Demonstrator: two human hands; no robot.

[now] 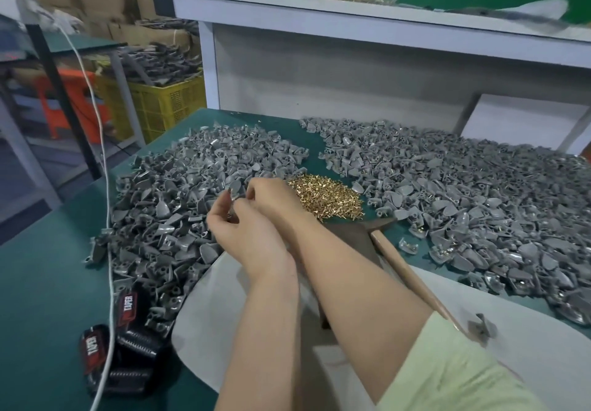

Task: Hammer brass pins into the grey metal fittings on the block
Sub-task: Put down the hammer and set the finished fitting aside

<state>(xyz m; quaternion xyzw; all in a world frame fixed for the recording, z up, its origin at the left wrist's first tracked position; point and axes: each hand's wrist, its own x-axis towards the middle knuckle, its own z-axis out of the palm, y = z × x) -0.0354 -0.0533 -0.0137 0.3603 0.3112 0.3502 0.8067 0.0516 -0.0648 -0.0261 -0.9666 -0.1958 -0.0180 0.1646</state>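
Fingers curled, the left hand (pixel 246 238) and right hand (pixel 275 199) together pinch one grey fitting (pixel 235 191).

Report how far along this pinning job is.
Done: some fittings in the right pile show brass pins. In hand: left hand and right hand hold one fitting; the hammer lies on the table. Left: the large left pile and loose pins.
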